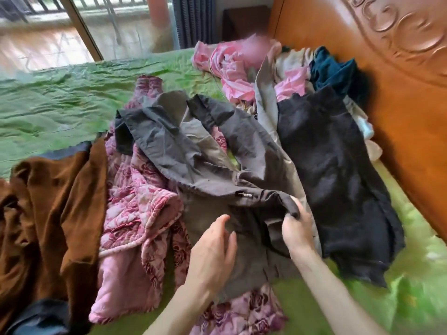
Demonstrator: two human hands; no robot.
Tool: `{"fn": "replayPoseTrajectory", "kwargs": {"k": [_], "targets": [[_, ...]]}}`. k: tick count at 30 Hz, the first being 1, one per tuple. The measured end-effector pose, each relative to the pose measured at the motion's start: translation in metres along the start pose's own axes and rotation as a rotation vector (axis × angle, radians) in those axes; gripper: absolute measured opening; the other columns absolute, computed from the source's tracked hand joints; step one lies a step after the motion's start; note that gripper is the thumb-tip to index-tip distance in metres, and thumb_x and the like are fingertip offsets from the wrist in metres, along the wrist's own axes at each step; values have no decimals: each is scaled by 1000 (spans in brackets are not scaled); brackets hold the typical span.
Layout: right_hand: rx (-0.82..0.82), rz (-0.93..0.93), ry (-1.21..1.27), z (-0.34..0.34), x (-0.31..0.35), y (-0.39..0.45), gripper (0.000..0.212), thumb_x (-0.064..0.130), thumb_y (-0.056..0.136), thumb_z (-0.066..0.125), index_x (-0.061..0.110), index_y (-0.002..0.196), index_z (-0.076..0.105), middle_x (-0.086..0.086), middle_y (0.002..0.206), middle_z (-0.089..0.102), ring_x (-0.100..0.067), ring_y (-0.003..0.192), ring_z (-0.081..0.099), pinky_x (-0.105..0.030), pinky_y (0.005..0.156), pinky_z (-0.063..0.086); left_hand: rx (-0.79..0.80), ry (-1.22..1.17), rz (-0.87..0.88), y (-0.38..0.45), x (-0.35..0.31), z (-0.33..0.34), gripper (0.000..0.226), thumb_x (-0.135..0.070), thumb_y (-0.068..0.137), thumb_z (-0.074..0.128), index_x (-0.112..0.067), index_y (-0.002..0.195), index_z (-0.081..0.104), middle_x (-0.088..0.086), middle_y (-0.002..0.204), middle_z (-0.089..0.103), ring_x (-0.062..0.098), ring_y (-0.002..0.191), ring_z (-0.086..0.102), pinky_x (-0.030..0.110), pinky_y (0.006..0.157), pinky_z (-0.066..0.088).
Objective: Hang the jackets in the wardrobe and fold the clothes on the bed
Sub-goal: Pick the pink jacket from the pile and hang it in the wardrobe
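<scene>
- Our right hand (296, 227) pinches a fold of the grey jacket (193, 151) near its collar, fingers curled around the cloth, just right of a small black label (243, 195).
- Our left hand (212, 247) lies over the near part of the same jacket, fingers relaxed and slightly spread, holding nothing.
- We see the grey jacket spread in the middle of the bed (48, 105), on top of a pink quilted floral garment (135, 209).
- At the near left lies a brown velvet garment (48, 201).
- To the right of the jacket lies a black garment (338, 180), beside the carved wooden headboard (399, 81).
- At the far right sits a heap of pink clothes (232, 66) and a dark teal piece (331, 68).
</scene>
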State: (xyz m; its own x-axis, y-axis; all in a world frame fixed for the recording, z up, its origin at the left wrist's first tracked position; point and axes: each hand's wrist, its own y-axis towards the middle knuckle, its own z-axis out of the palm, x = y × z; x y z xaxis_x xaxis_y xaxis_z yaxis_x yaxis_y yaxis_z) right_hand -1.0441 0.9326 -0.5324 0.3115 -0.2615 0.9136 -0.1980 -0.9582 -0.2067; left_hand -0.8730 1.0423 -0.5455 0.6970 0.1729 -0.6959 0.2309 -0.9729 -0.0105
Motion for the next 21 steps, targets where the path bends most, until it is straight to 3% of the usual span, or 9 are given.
{"fn": "replayPoseTrajectory", "kwargs": {"k": [3,4,7,8,11,13,15,19,21], "targets": [[-156,94,250,-27,67,41,42,-11,96,38,19,99,66,3,96,67,-17,96,63,-5,67,47,3,81,-13,10,0,-16,40,-34,103,58,-23,141,53,-8,110,67,13,96,66,28,83,53],[-200,104,292,-37,89,52,41,-11,97,37,20,96,64,-1,101,66,-18,98,61,-6,67,48,2,104,-11,14,-3,-22,38,-33,102,58,-23,139,54,-8,107,66,14,94,66,31,82,55],[-283,146,464,-69,147,84,33,-2,102,37,20,99,62,-5,118,61,-20,109,60,-28,98,52,-10,171,41,31,-18,-38,27,-30,99,61,-25,125,57,-7,100,65,18,88,67,39,74,58],[-309,151,505,-82,164,97,25,5,102,41,16,106,64,-4,122,59,-21,112,61,-35,101,53,-11,196,65,39,-24,-42,23,-28,98,62,-24,120,57,-5,98,65,20,87,67,41,72,58],[-331,175,583,-127,200,143,46,21,89,51,20,133,65,-11,132,64,-32,110,70,-43,80,64,6,261,107,65,-39,-53,18,-27,97,59,-23,115,55,-4,99,63,22,90,65,41,73,56],[-287,81,683,-150,239,149,34,11,97,45,16,120,69,-10,108,76,-25,91,76,-38,66,65,15,273,122,84,-51,-58,22,-31,98,55,-24,118,53,-4,105,63,22,97,64,41,77,56],[-285,-25,744,-169,283,143,31,6,102,40,16,97,68,-2,82,78,-16,73,76,-34,63,64,14,254,139,101,-68,-64,24,-34,101,52,-22,121,53,-1,110,65,24,101,64,43,81,56],[-317,-283,891,-199,315,149,28,4,100,45,16,100,70,-10,104,76,-23,104,72,-35,84,61,-23,277,207,129,-106,-75,26,-30,100,57,-16,122,59,3,110,64,29,103,63,46,82,54],[-326,-337,861,-209,314,149,25,8,102,46,19,107,68,-7,110,74,-16,103,71,-30,86,58,-62,284,237,142,-120,-80,28,-29,98,59,-15,122,61,4,108,64,30,102,63,46,81,56]]}}
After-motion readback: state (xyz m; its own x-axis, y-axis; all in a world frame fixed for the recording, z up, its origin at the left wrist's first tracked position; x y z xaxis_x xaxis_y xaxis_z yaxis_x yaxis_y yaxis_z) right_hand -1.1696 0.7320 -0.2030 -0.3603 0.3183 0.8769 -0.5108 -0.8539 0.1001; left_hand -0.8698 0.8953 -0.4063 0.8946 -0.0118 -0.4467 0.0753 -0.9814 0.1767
